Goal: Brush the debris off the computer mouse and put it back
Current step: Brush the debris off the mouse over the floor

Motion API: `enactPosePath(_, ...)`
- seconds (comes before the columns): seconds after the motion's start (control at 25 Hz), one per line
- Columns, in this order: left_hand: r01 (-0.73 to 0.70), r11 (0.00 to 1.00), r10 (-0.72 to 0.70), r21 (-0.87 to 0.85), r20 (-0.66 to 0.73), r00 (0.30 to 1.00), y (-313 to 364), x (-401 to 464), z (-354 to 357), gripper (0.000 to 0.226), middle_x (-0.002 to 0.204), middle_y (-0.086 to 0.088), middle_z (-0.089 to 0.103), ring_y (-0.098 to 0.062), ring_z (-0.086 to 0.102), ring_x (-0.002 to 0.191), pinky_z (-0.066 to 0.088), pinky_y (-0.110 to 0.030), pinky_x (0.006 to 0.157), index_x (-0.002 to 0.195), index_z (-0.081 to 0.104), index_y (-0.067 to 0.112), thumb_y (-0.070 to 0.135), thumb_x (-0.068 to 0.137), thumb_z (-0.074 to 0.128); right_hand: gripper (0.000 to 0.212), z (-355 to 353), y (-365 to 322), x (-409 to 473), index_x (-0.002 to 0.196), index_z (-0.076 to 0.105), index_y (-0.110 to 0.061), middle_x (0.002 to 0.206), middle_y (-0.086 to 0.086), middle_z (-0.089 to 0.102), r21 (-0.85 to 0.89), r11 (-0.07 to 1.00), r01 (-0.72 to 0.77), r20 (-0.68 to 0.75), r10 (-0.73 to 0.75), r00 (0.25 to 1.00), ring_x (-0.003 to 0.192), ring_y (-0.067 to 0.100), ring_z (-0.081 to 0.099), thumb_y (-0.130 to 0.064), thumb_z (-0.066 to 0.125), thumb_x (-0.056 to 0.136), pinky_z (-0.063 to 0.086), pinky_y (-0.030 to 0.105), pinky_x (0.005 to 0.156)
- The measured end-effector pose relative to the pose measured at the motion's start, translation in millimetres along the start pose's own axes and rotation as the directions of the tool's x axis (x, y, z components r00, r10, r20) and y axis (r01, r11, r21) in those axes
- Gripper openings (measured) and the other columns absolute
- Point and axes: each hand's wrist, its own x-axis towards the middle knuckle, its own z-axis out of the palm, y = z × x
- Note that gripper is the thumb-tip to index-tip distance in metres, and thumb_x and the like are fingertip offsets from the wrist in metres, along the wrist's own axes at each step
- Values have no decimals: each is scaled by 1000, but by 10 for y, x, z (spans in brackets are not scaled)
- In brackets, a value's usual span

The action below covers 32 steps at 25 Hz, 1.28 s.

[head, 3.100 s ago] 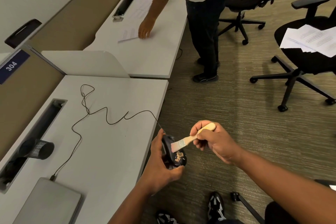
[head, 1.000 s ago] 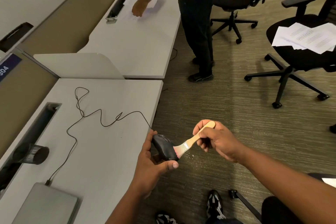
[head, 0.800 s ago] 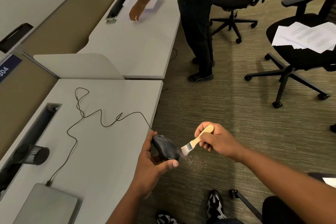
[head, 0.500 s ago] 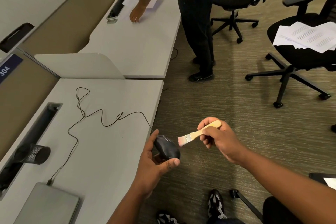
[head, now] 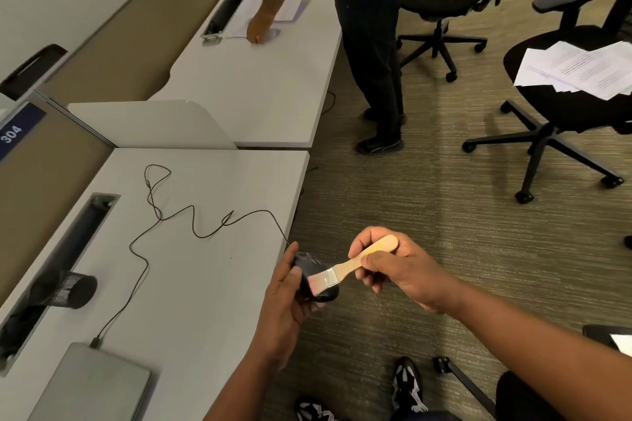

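Left hand [head: 284, 301]: I have it wrapped round the mouse [head: 316, 278], which sits off the desk edge, over the carpet [head: 427, 215].
Right hand [head: 393, 267]: pinching the wooden handle of the brush [head: 345, 268]; bristles lie on the mouse's top.
Debris: none I can make out on the shell (motion blur there).
Cable [head: 191, 219]: loose loops across the desk [head: 191, 284], running to a plug beside the laptop [head: 92, 386].
Risk, as I judge it: a hard stroke could knock the mouse from my grip; a snagged cable could tug the laptop plug.
Far: another person [head: 369, 44] at the next desk, papers on chairs [head: 564, 106].
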Motion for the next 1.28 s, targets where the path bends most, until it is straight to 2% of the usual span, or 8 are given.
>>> enactPosePath(0.24,10,999,-11,-43,-27,1000,-35,1,-19,64,155,-7,52,-30,70,119,64,-31,76,156,48,35,31,93,59,18,-15,-24,-4,90,74,-22,75,5,71,-99,994,-45,12,46,999,66,14,60,-13,58,88,48,25,56)
enactPosePath(0.44,5,997,-10,-75,-54,998,-40,17,-45,56,152,6,53,-30,67,126,65,-36,83,147,54,43,28,94,60,17,-114,46,28,81,70,-20,68,4,67,-307,950,-59,-124,22,992,61,18,53,-14,54,80,41,28,52)
enactPosePath(0.56,7,998,-11,-60,-63,998,-40,31,-46,56,151,8,54,-28,69,125,64,-37,85,147,53,45,29,93,60,17,-147,53,32,80,73,-20,67,7,67,-109,993,-35,-179,15,984,60,15,56,-14,57,81,44,26,52)
enactPosePath(0.68,9,999,-12,-44,-52,999,-46,36,-40,58,149,2,58,-29,70,124,64,-44,92,148,52,46,30,93,61,14,-114,53,35,92,75,-19,76,10,70,78,997,-26,-56,30,998,66,15,62,-14,62,89,50,26,55)
enactPosePath(0.8,27,997,-30,-77,-43,999,-36,43,-35,62,150,1,56,-30,70,124,65,-44,90,152,53,40,27,92,63,14,-72,86,79,93,75,-18,78,11,71,13,998,-66,-23,67,998,65,16,62,-15,62,89,49,26,54)
enactPosePath(0.92,46,991,-50,-128,-28,998,-32,58,-18,61,154,3,52,-31,65,130,65,-42,87,153,54,34,17,95,62,14,-124,110,117,86,74,-16,71,12,69,17,993,-114,-133,115,984,58,17,60,-15,60,83,44,26,49)
enactPosePath(1.08,45,986,-45,-161,3,999,-34,50,-34,61,153,5,52,-27,68,126,65,-41,84,150,57,33,16,92,63,19,-241,186,136,89,71,-12,69,9,71,-68,985,-160,-278,135,951,58,15,60,-3,55,93,43,25,49)
enactPosePath(1.28,71,990,-63,-125,63,996,-47,52,-57,70,156,13,49,-28,63,133,63,-52,93,157,51,36,12,94,70,17,-222,250,96,99,72,-14,79,6,74,-9,992,-126,-360,114,926,66,13,63,-4,59,97,46,24,54)
